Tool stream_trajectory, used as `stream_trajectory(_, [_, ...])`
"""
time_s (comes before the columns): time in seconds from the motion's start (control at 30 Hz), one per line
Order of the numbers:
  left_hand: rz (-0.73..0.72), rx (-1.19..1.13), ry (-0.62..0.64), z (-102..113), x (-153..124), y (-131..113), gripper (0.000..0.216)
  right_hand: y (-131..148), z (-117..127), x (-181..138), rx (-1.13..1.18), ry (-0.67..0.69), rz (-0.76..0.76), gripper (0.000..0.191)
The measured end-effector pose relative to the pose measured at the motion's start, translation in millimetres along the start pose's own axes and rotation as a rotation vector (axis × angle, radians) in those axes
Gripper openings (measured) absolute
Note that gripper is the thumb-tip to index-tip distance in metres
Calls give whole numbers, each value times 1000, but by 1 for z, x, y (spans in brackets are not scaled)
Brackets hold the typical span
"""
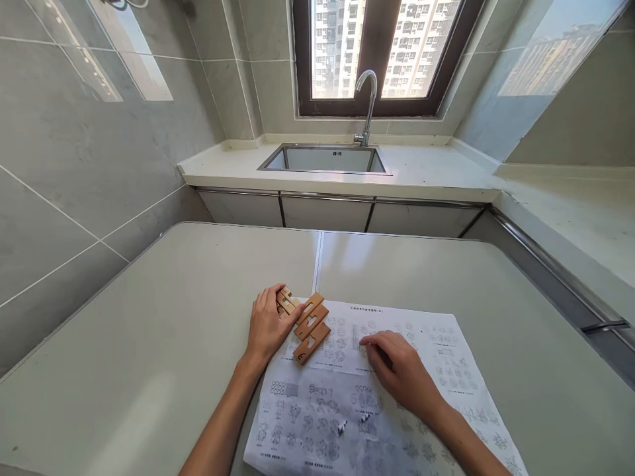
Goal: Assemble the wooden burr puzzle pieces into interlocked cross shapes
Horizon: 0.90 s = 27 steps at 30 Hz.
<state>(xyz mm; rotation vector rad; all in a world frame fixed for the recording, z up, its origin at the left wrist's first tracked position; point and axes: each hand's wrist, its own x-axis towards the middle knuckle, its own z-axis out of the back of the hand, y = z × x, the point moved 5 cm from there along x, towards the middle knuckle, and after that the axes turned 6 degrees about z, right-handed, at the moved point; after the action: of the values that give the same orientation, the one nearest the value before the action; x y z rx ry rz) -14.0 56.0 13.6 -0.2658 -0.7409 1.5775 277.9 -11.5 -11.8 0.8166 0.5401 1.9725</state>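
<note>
My left hand [268,325] is curled against a group of notched wooden puzzle pieces, fingers along their far left side and thumb across the near side. Lighter pieces [286,301] lie partly under its fingers. Beside the thumb, three darker notched pieces [311,324] form a slanting row on the printed sheet [297,430]. My right hand [394,363] rests over the upper middle of that sheet. Its index finger is stretched toward the printed figures, the other fingers are partly bent, and nothing shows in it. Rows of small line drawings cover the paper.
The sheet lies on a pale table [149,344] with a seam down its far half. Two small dark-and-white bits [342,428] sit on the paper. Beyond are a counter [426,165], a sink [327,158], a faucet [367,106] and a window. Tiled wall stands left.
</note>
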Motion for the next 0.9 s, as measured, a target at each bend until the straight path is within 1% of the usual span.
stream_trajectory(0.13, [15, 28, -20, 0, -1, -1, 51, 0, 1, 0, 2, -6, 3, 19])
stream_trajectory(0.23, [-2, 51, -35, -1, -2, -2, 53, 0, 0, 0, 1, -5, 0, 20])
stream_trajectory(0.4, [-16, 52, -52, -1, -1, -1, 49, 0, 0, 0, 2, 7, -7, 20])
stream_trajectory(0.53, [7, 56, -62, -1, -1, 1, 49, 0, 0, 0, 5, 6, -8, 20])
stream_trajectory(0.7, [72, 29, -87, 4, 0, 4, 52, 0, 0, 0, 13, 14, -14, 20])
stream_trajectory(0.83, [114, -54, -115, 13, -3, -5, 55, 1, 1, 1, 15, 15, -17, 21])
stream_trajectory(0.9, [105, -139, -87, 14, -8, -17, 56, 1, 2, 2, 15, 11, -14, 22])
